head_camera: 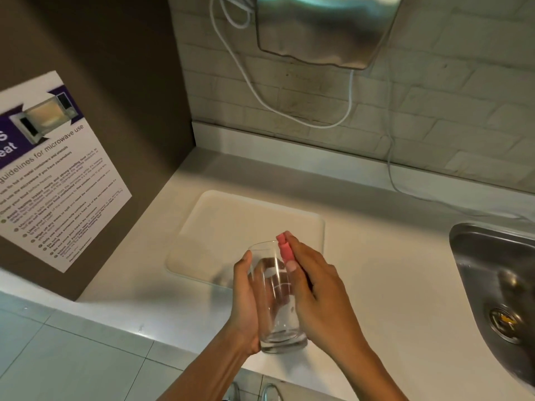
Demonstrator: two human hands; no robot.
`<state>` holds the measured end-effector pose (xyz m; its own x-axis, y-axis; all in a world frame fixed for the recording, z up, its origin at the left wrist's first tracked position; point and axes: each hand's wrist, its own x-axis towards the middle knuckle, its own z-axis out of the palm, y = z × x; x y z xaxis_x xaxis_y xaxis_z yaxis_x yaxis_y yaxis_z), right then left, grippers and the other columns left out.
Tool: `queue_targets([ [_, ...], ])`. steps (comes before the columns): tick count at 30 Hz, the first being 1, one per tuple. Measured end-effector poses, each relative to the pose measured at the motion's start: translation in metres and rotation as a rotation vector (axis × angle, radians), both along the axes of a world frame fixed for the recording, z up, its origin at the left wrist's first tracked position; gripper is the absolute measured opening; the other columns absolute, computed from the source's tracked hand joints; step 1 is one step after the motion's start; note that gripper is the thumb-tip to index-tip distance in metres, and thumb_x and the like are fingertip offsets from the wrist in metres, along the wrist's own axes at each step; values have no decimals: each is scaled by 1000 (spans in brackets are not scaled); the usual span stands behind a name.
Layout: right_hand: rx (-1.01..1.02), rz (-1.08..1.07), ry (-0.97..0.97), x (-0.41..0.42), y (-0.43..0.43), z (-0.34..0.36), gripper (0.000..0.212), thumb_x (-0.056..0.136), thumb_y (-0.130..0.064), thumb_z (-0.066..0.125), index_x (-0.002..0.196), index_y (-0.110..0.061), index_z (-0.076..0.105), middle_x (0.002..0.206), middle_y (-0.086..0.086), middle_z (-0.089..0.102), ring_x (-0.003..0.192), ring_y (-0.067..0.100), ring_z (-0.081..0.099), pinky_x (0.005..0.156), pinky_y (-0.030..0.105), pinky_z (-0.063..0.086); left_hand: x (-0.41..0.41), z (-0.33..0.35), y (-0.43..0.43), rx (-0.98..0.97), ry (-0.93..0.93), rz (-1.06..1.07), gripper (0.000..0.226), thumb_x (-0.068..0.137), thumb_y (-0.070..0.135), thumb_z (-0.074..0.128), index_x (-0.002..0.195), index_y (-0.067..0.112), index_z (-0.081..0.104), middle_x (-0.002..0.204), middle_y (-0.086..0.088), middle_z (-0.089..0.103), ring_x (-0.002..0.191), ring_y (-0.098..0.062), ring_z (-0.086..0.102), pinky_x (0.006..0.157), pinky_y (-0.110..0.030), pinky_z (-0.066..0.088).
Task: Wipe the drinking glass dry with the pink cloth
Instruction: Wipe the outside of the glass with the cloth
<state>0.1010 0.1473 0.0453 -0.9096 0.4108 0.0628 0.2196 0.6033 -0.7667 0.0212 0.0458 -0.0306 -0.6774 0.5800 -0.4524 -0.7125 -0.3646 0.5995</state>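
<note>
Clear, straight-walled drinking glass (275,296) is held in the air over the front edge of the white countertop (376,285), between both hands. It sits nearer the person than the flat white rectangular tray (231,221).

Long axis: the thick base is low and toward the person, and the open mouth is up and away, leaning slightly left.

Left hand (244,308) grips the glass's left wall, palm against it and fingers curled round; the thumb tip reaches near the rim.

Right hand (315,290) lies along the right wall and pinches a small folded pink cloth (283,248) against the glass just by the rim. Only a short pink strip shows above the fingertips, and the rest is hidden under the hand.

Cloth lies right of the rim, at the far end of the axis. My reading is that wiping is under way and not finished. The base end and left wall sit under the left hand, out of the cloth's reach until the glass is turned.

The likely next stroke runs down the right wall toward the base, or round it while the left hand rotates the glass. A two-sided grip on wet glass could slip.

Steel sink (492,270) is well apart to the right.
</note>
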Motion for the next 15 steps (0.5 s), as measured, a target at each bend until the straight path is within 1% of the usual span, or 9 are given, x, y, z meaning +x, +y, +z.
queue_targets([
  [1,31,0,13,-2,-4,2,43,109,-35,36,147,-56,39,151,-38,37,132,-23,29,109,-1,19,0,1,0,7,0,14,66,94,67,51,117,14,83,116,-20,80,105,-30,79,85,-39,65],
  [3,103,10,8,3,-15,-1,44,109,-39,33,148,-59,33,154,-40,29,138,-13,28,105,-1,20,-5,7,-1,24,-19,49,74,92,66,51,133,10,74,133,-24,73,128,-38,69,105,-49,57],
  [5,125,25,-17,14,-20,-4,45,106,-51,28,148,-63,27,154,-43,25,139,-10,28,103,3,24,-9,11,-3,13,-34,81,87,91,69,51,145,2,61,138,-29,69,133,-44,63,116,-57,47],
  [7,29,17,-32,19,-15,-4,45,103,-56,31,148,-64,26,147,-36,42,129,-5,42,101,10,35,-9,9,-2,-28,-17,69,89,94,71,50,143,-2,59,125,-29,74,114,-42,71,106,-55,53],
  [9,-68,-36,-50,12,-5,-2,45,103,-54,36,147,-60,28,123,-16,62,105,7,60,87,20,51,-6,9,-1,-28,5,31,82,88,73,53,126,4,74,107,-25,79,94,-35,76,83,-46,63],
  [10,-80,-63,-44,8,0,-1,43,104,-52,37,146,-58,31,117,-12,64,100,9,63,83,21,52,-5,8,1,-20,5,15,76,86,74,53,116,9,81,103,-24,80,90,-32,79,76,-42,65],
  [11,-71,-73,-23,4,2,0,41,105,-49,37,146,-57,34,118,-14,65,104,9,63,84,18,50,-5,8,2,-10,0,6,72,87,74,52,109,13,84,102,-23,80,89,-31,79,75,-42,65],
  [13,-27,-36,12,6,-6,1,43,106,-47,38,148,-56,36,136,-28,57,120,0,53,96,11,41,-8,12,1,-7,-23,28,75,90,75,53,119,11,81,109,-24,78,103,-37,76,91,-49,62],
  [15,53,67,-11,19,-17,-4,46,105,-53,35,149,-62,28,154,-40,32,136,-11,34,107,11,28,-14,13,-3,-26,-48,76,87,84,77,55,130,5,71,114,-26,76,115,-44,72,110,-58,50],
])
